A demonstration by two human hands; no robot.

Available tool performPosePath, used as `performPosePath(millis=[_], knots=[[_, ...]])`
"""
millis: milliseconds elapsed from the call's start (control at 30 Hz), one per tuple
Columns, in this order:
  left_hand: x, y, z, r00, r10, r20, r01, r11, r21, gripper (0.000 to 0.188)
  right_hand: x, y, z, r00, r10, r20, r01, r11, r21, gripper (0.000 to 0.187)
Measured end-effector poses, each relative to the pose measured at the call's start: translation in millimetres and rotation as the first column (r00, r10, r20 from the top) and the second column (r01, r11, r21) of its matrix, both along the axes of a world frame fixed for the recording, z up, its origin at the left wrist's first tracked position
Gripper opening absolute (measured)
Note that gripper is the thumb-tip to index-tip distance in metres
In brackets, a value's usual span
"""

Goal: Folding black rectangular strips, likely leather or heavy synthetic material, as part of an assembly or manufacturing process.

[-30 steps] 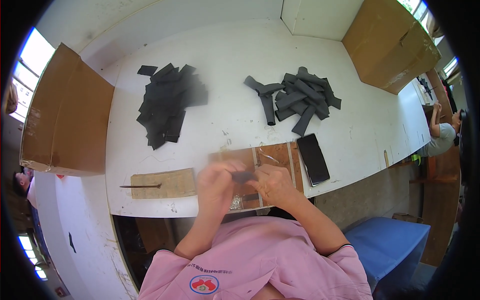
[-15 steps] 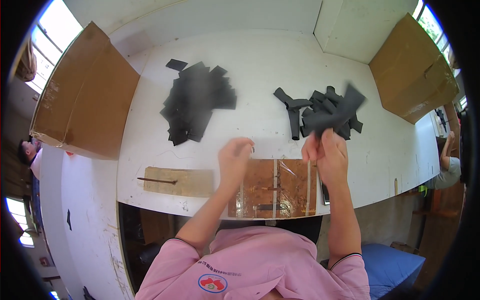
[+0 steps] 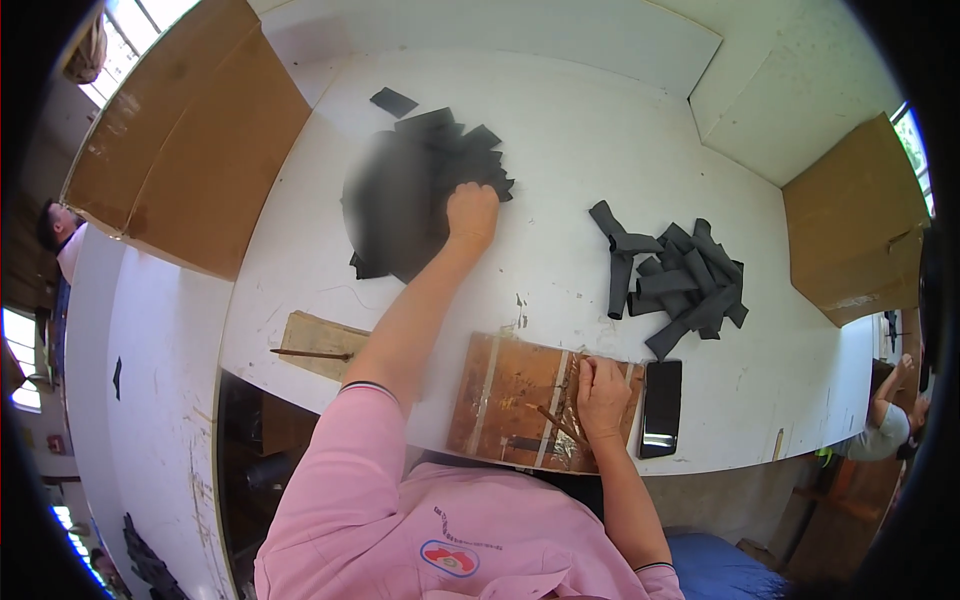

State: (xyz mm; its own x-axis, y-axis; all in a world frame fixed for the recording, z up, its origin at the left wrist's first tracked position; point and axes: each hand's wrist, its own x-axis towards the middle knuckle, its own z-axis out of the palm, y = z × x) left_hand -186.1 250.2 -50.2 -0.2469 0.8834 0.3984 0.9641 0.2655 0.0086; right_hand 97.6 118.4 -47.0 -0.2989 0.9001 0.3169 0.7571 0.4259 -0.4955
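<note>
My left hand [image 3: 473, 214] reaches forward to the right side of a pile of flat black pieces [image 3: 425, 215], perhaps fabric. Its fingers are curled down against the pile, and their tips are hidden. Over a brown board with clear tape strips [image 3: 475, 400], my right hand [image 3: 602, 395] is closed, fingertips bent under; what they hold, if anything, does not show. A thin brown stick [image 3: 558, 424] lies slantwise on the board beside the right wrist. Rolled black tube-like pieces [image 3: 690, 280] form a heap on the right of the white table.
A dark phone [image 3: 661, 408] lies right of the board. At the left, another rusty-brown stick [image 3: 310, 353] rests on a tan cardboard strip [image 3: 312, 330]. Cardboard boxes [image 3: 200, 140] [image 3: 850, 220] stand at both sides. Other people are at the far left and right.
My left hand has gone forward onto the flat pile. My right hand has come down from the tube heap to the board; the black piece it held is out of it.
</note>
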Motion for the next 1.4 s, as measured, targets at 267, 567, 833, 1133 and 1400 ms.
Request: performPosePath(millis=[267, 567, 833, 1133, 1400], knots=[[69.7, -57.6, 64.7, 0.879, -0.044, 0.474, 0.171, 0.958, -0.229, 0.009, 5.9, 3.9, -1.5, 0.996, -0.011, -0.090, 0.012, 1.000, 0.011, 0.010], [93.3, -126.0, 52.6, 0.546, -0.131, 0.828, 0.166, 0.985, 0.046, 0.022, 7.5, 6.4, -2.0, 0.991, 0.002, -0.134, -0.002, 1.000, 0.003, 0.011], [34.9, -82.4, 13.5, 0.896, -0.294, 0.333, 0.293, 0.955, 0.054, 0.026, 4.3, 1.5, -2.6, 0.987, 0.006, -0.160, -0.005, 1.000, 0.008, 0.011], [37.5, -100.2, 37.0, 0.887, -0.253, 0.385, 0.241, 0.967, 0.079, 0.013, 9.4, 3.7, -5.4, 0.984, -0.006, -0.178, 0.007, 1.000, 0.005, 0.011], [46.4, -93.7, 41.4, 0.781, -0.477, 0.403, 0.441, 0.878, 0.186, 0.023, 4.8, 2.2, -5.4, 0.993, -0.009, -0.121, 0.018, 0.998, 0.067, 0.012]])
